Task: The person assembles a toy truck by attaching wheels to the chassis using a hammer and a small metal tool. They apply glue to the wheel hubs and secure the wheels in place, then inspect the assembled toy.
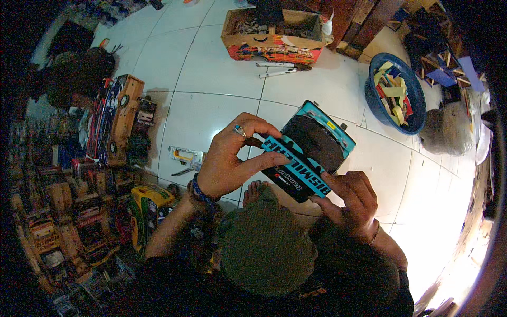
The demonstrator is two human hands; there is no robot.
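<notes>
Blue tub (419,99) w/ scraps (394,92), R of box (313,142)

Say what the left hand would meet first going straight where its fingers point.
Beyond the turquoise panel it holds, the left hand would probably meet the black-and-turquoise piece, though depth is unclear.

Floor (211,68) of pale, glossy tiles; strong light (446,248) at the lower right; brown wood (346,24) at the top right, possibly furniture; left margin dim.
</notes>
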